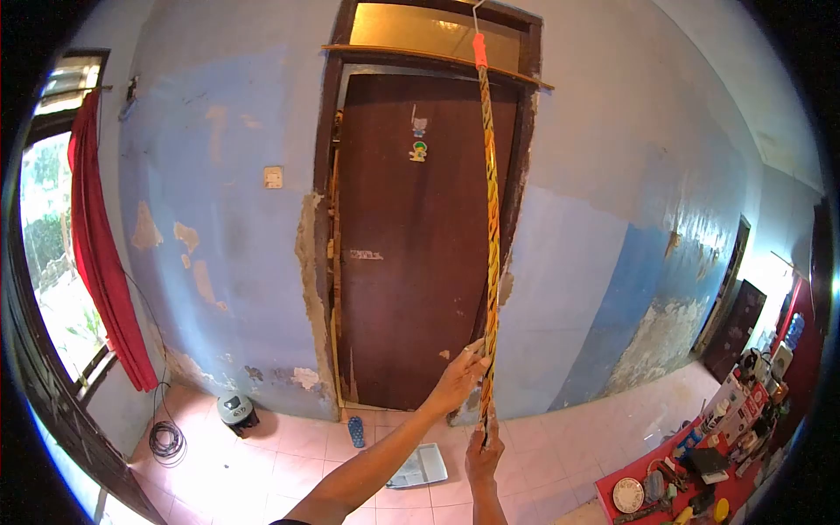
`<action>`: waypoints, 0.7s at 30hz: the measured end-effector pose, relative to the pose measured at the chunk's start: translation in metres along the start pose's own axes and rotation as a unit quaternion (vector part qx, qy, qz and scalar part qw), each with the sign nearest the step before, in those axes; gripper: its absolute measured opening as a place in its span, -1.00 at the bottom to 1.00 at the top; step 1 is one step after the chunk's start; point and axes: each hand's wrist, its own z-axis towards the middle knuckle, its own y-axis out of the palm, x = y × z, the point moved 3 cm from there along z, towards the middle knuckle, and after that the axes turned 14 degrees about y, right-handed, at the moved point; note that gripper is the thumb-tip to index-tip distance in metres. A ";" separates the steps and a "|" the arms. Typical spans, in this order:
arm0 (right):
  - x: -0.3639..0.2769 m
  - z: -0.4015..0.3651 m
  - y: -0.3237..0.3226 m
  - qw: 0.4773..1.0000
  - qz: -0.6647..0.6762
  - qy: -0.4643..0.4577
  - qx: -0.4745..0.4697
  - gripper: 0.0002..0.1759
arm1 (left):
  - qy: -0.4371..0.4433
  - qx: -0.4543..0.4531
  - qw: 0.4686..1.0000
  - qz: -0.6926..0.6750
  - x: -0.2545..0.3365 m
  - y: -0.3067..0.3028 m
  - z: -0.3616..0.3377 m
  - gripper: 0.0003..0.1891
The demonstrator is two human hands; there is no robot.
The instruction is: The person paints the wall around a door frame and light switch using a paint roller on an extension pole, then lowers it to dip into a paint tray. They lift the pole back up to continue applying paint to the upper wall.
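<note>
A long yellow-and-black patterned paint roller pole (492, 201) stands nearly upright in front of me. At its top are an orange-red handle (479, 51) and a bent wire; whatever the wire carries is beyond the upper edge of the view. My left hand (462, 378) is wrapped round the lower part of the pole. Lower down, near the pole's bottom end, my right hand (484, 448) grips it too. Behind my forearms a pale paint tray (422, 465) lies on the floor, partly hidden by my left arm.
Ahead is a brown door (411, 227) in a dark frame, set in a blue wall (236, 201) with peeling patches. On the tiles are a blue sandal (356, 431), a grey appliance (234, 409) and a coiled cable (166, 440). A cluttered red table (626, 477) stands right.
</note>
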 end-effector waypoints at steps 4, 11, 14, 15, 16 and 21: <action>-0.029 0.022 -0.004 0.990 -0.004 -0.126 0.056 -0.50 | 0.006 0.018 1.000 0.012 0.012 0.006 0.010 -0.39; -0.146 0.107 -0.013 0.992 0.026 -0.121 0.040 -0.49 | 0.036 0.037 0.998 0.048 0.016 -0.008 0.006 -0.31; -0.180 0.145 -0.016 0.988 -0.005 -0.145 0.054 -0.49 | 0.018 0.046 0.998 0.032 0.017 -0.017 0.000 -0.26; -0.186 0.157 -0.015 0.983 -0.016 -0.168 0.077 -0.48 | 0.010 0.055 0.998 0.022 0.015 -0.020 -0.003 -0.26; -0.189 0.163 -0.015 0.976 -0.026 -0.190 0.101 -0.48 | 0.011 0.057 0.998 0.024 0.017 -0.023 -0.005 -0.26; -0.176 0.143 -0.021 0.980 -0.001 -0.187 0.073 -0.48 | -0.023 0.061 0.996 0.060 0.013 -0.033 -0.017 -0.19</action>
